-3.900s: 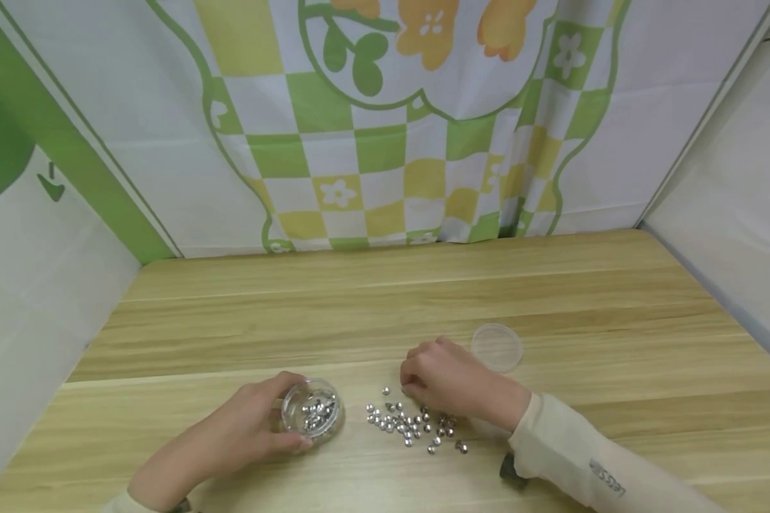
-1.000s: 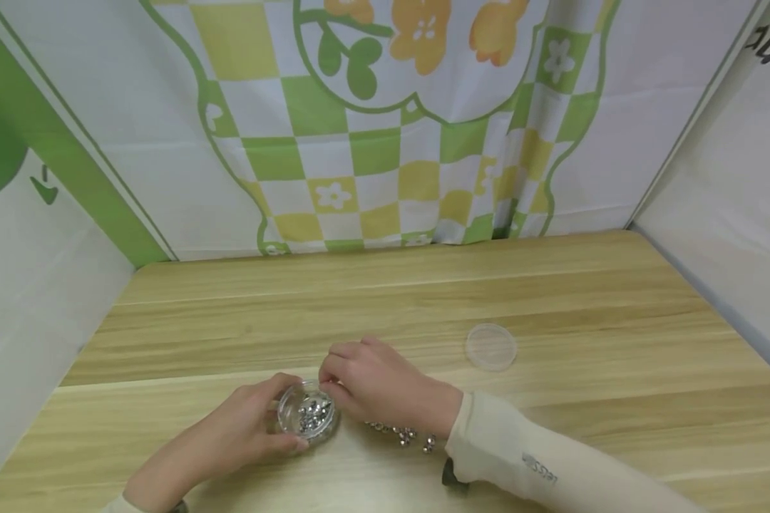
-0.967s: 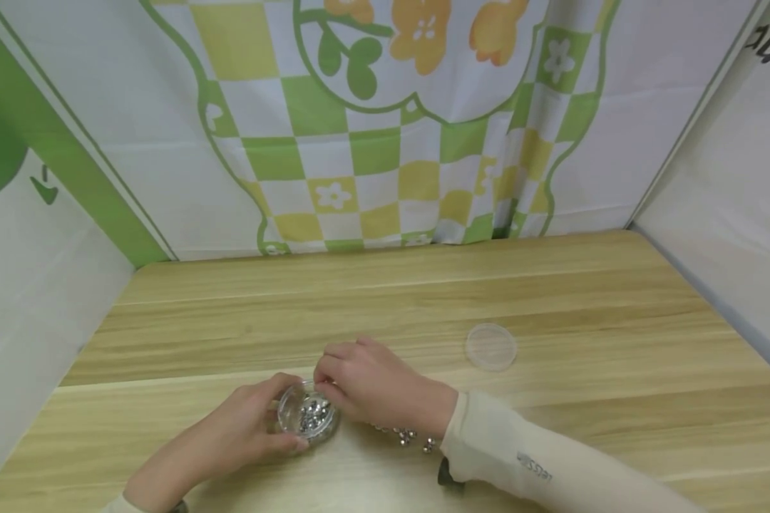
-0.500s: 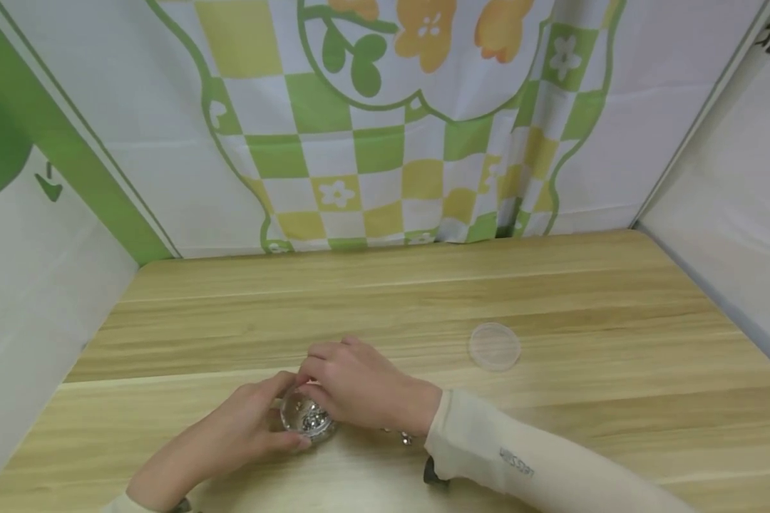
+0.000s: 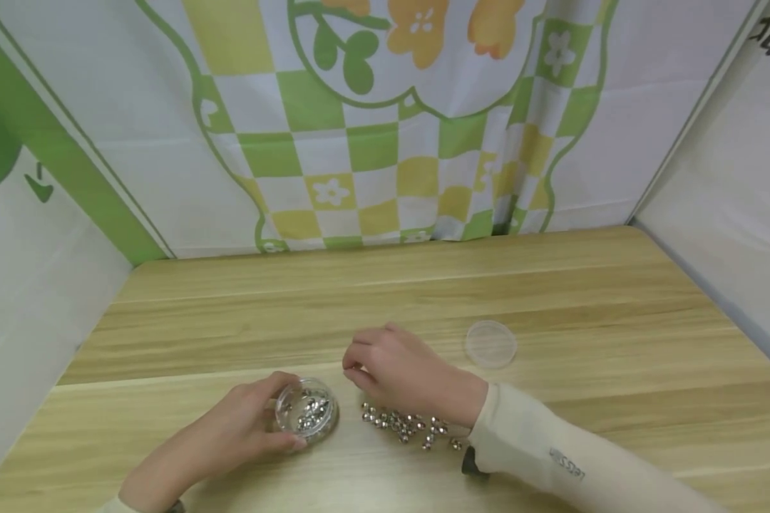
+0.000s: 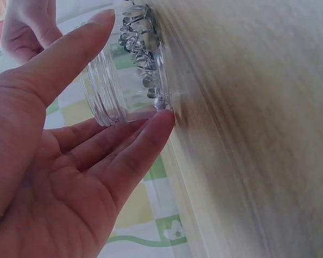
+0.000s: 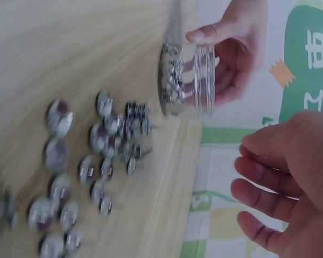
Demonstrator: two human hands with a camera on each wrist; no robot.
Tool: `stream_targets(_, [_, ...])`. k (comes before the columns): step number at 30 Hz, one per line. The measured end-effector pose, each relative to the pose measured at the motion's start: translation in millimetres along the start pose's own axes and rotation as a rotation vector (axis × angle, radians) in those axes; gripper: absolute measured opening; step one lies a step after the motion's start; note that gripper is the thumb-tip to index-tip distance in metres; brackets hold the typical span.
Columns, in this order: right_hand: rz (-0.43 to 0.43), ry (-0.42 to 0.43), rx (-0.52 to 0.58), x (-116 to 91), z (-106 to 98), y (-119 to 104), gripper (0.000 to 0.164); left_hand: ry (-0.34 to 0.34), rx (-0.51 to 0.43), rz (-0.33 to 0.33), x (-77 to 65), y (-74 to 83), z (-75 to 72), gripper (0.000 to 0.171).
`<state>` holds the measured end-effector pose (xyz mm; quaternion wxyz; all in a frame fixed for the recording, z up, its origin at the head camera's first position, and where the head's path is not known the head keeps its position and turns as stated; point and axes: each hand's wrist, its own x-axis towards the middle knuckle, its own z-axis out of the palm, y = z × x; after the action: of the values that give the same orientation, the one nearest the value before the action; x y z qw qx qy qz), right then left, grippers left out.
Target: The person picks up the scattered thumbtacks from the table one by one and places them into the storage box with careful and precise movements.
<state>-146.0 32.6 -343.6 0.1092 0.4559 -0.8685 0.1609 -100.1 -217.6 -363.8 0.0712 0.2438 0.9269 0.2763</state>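
Observation:
My left hand [image 5: 231,427] grips a round clear plastic jar [image 5: 334,422] on the table, thumb on the near side and fingers round the far side. Silver thumbtacks [image 6: 137,32] with domed heads lie in its bottom, as the left wrist view shows. To the right of the jar, my right hand [image 5: 401,367] hovers over the table with its fingers loosely bent. In the right wrist view its fingertips [image 7: 250,220] hold nothing. Below that hand lies a loose pile of thumbtacks [image 5: 398,424], partly covered by the wrist in the head view.
A clear round lid [image 5: 491,344] lies flat on the wooden table [image 5: 231,320], behind and right of the pile. A patterned curtain [image 5: 378,157] hangs along the table's back edge. White panels stand at both sides.
My right hand went from the thumbtack pile to the jar, reached over its rim, and has now drawn back right. The left hand keeps its grip on the jar.

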Motion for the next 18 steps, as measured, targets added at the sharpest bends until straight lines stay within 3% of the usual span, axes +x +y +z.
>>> stream_targets(4, [0.030, -0.060, 0.009, -11, -3, 9, 0.009, 0.002, -0.001, -0.008, -0.4, -0.1, 1.1, 0.068])
stream_targets(18, [0.012, -0.245, 0.004, -29, -2, 23, 0.014, -0.013, -0.016, -0.002, -0.6, -1.6, 0.7, 0.071])
